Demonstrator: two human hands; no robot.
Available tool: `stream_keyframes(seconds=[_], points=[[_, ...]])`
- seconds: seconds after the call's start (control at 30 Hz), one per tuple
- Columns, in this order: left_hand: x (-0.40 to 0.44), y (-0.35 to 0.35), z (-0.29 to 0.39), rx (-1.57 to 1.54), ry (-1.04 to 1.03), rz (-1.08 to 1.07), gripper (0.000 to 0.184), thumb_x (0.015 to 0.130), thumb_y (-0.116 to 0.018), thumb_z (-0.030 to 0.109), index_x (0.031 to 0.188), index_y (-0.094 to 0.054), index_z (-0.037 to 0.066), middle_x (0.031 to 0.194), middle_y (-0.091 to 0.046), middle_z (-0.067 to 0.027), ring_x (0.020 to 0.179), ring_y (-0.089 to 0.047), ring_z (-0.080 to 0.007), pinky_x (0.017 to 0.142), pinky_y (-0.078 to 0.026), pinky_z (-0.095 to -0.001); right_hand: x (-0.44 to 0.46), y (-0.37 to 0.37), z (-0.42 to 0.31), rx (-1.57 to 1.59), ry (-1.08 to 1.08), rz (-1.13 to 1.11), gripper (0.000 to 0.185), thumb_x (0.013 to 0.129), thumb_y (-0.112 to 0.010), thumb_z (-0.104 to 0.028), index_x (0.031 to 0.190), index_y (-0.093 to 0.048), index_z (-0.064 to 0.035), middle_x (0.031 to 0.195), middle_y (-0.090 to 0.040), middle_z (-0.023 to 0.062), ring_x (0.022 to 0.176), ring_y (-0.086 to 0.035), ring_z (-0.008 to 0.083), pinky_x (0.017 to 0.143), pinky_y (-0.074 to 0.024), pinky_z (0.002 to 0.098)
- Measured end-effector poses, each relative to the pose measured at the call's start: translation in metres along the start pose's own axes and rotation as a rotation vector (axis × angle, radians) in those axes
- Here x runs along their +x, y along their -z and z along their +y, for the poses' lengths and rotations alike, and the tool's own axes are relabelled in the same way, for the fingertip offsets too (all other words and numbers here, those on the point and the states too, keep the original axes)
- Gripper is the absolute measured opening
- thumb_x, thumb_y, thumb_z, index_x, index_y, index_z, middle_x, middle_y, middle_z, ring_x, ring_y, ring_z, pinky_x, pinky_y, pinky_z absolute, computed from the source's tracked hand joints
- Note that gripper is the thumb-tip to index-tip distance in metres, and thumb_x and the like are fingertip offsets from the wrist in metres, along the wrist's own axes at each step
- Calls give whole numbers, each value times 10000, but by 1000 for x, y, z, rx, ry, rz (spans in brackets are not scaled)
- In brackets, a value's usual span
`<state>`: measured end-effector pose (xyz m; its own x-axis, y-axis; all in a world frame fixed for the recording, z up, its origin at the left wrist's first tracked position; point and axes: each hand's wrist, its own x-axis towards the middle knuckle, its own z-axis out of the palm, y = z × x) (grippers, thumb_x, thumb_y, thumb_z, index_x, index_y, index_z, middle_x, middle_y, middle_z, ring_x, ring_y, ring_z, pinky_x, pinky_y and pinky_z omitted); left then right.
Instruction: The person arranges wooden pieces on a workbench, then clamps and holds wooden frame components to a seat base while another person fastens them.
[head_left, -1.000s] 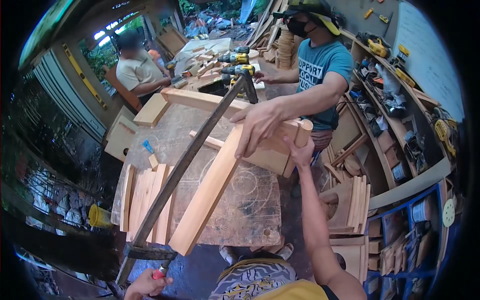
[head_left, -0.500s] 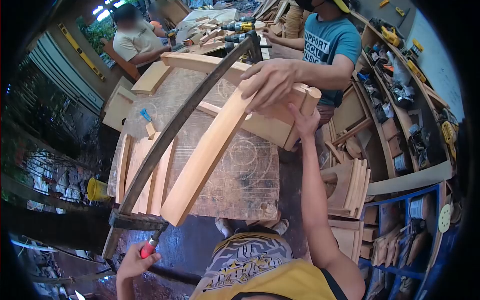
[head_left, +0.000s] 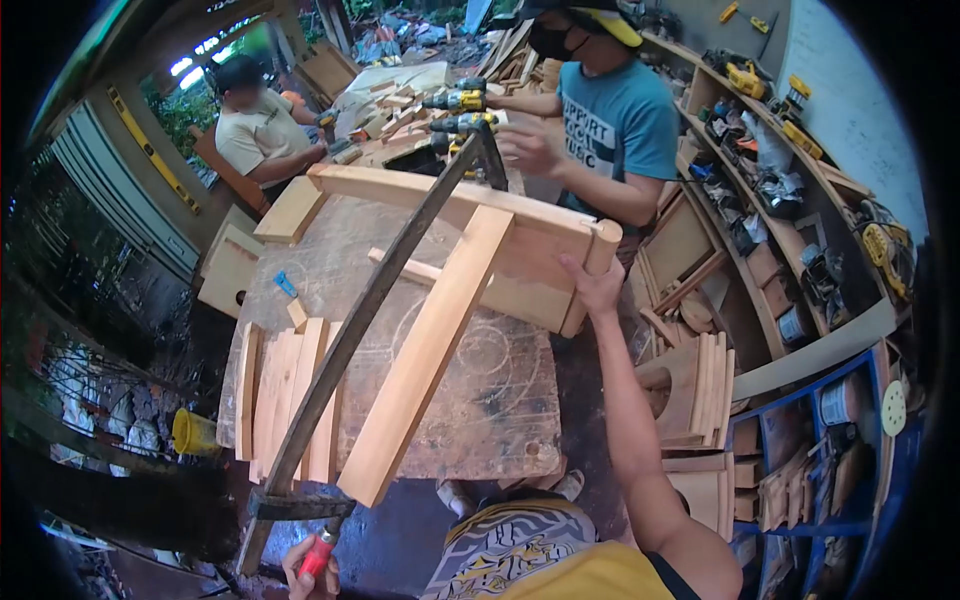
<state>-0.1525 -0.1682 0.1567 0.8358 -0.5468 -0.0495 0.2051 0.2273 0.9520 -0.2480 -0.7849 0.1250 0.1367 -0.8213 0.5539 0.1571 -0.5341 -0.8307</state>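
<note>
My left hand [head_left: 309, 570] is wrapped round the red handle [head_left: 318, 556] of a long dark bar clamp [head_left: 365, 330]. The clamp slants up over the table, its far jaw by the back of a wooden frame [head_left: 400, 190]. A light wooden board [head_left: 430, 360] runs from that frame toward me, its near end by the clamp's screw. My right hand [head_left: 598, 285] grips the right end of the frame, at a rounded post [head_left: 603, 248], thumb on the near face. A co-worker's raised hand [head_left: 532, 145], blurred, is behind the frame, apart from the wood.
The worktable [head_left: 500, 430] carries loose boards [head_left: 290, 400] and a small blue tool [head_left: 285, 284]. Cordless drills [head_left: 462, 100] lie at the back beside the co-worker in a teal shirt [head_left: 620, 125]. Another person [head_left: 262, 135] stands at the far left. Shelves of tools [head_left: 770, 190] line the right.
The co-worker's hand has let go of the board and moved back behind the frame. My left hand has shifted right and down with the clamp handle still in its grasp.
</note>
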Motion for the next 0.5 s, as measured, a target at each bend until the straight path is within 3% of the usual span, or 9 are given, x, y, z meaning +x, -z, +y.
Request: stream_keyframes(seconds=[0.03, 0.13, 0.17, 0.2, 0.27, 0.3, 0.33, 0.43, 0.5], points=[[1, 2, -2, -11, 38, 44, 426, 830, -719, 248, 1126, -640, -48, 1012, -689, -170, 571, -554, -118, 509, -425, -214, 1, 2, -2, -99, -5, -6, 424, 709, -867, -200, 1004, -656, 20, 898, -702, 59, 800, -645, 109, 719, -534, 290], [-1, -2, 6, 28, -9, -78, 557, 829, -728, 349, 1167, -602, -74, 1019, -679, -208, 573, -540, -117, 527, -404, -175, 2, -2, -2, -62, 49, 26, 432, 710, -869, -179, 1019, -649, 28, 912, -699, 62, 811, -647, 115, 716, -542, 297], [2, 18, -11, 162, -109, -26, 503, 833, -707, 310, 1184, -571, -24, 879, -620, -160, 494, -487, -118, 456, -379, -199, 3, -5, 3, 88, 84, 29, 424, 718, -865, -159, 1025, -644, 33, 922, -695, 56, 816, -649, 120, 712, -549, 297], [6, 28, -22, 310, -200, 37, 460, 838, -685, 270, 1200, -541, 26, 739, -561, -113, 414, -434, -118, 385, -354, -223, 2, -5, 8, 205, -40, 3, 401, 732, -856, -150, 1022, -643, 27, 931, -690, 52, 815, -647, 121, 713, -550, 290], [-1, 17, -30, 526, -337, 242, 476, 831, -713, 272, 1200, -543, 24, 761, -577, -86, 493, -470, -103, 442, -370, -217, 5, 3, 5, 27, -89, -54, 413, 725, -865, -184, 1010, -642, 15, 938, -688, 67, 796, -648, 122, 701, -546, 288], [-4, -9, -9, 468, -172, 244, 537, 801, -756, 315, 1191, -547, 10, 790, -594, -80, 552, -499, -100, 488, -403, -224, 12, 10, -1, -86, -115, -93, 446, 718, -871, -218, 1028, -644, 8, 948, -690, 72, 817, -648, 137, 726, -542, 302], [-4, 1, -20, 489, -264, 197, 587, 787, -773, 340, 1198, -540, -8, 808, -604, -89, 547, -500, -102, 485, -406, -222, 21, 13, -23, -157, -56, -95, 463, 723, -860, -214, 1069, -639, 0, 957, -693, 73, 843, -650, 158, 760, -534, 316], [-3, -7, -14, 449, -201, 187, 592, 783, -777, 347, 1180, -537, -20, 797, -598, -87, 541, -502, -102, 485, -409, -219, 47, 16, -95, -283, 354, -40, 430, 755, -785, -119, 1133, -616, -6, 958, -672, 117, 891, -645, 214, 805, -508, 332], [0, -7, -20, 477, -344, 265, 562, 792, -768, 345, 1153, -538, -20, 772, -593, -85, 522, -494, -96, 473, -401, -215, 62, -4, -139, -464, 562, -62, 374, 799, -724, -128, 1139, -616, -14, 950, -663, 149, 888, -640, 283, 799, -505, 375]])
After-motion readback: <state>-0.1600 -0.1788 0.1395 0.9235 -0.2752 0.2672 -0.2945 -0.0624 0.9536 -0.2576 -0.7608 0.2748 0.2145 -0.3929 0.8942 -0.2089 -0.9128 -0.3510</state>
